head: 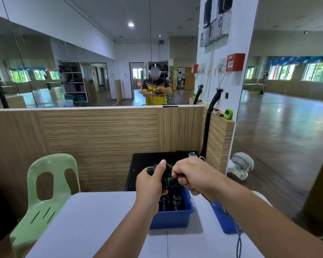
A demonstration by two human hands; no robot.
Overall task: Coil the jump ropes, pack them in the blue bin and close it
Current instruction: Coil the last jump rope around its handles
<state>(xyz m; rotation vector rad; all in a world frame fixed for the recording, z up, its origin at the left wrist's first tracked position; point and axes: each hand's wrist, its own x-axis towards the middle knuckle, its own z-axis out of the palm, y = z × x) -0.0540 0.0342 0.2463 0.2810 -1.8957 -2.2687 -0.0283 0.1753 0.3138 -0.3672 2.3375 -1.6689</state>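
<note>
Your rope, black with green bands, hangs between your hands. Your left hand grips its handles and your right hand pinches the cord. The bin sits open just below them, its lid under your right forearm. The table runs wide to your left.

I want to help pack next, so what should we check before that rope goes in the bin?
1. The left hand and right hand both grip the jump rope: ok.
2. Rope all coiled: not ok, a loose length trails past the lid.
3. The bin is open: ok.
4. Room left beside the packed ropes: cannot tell.
5. Lid close by on the table: ok.
</note>
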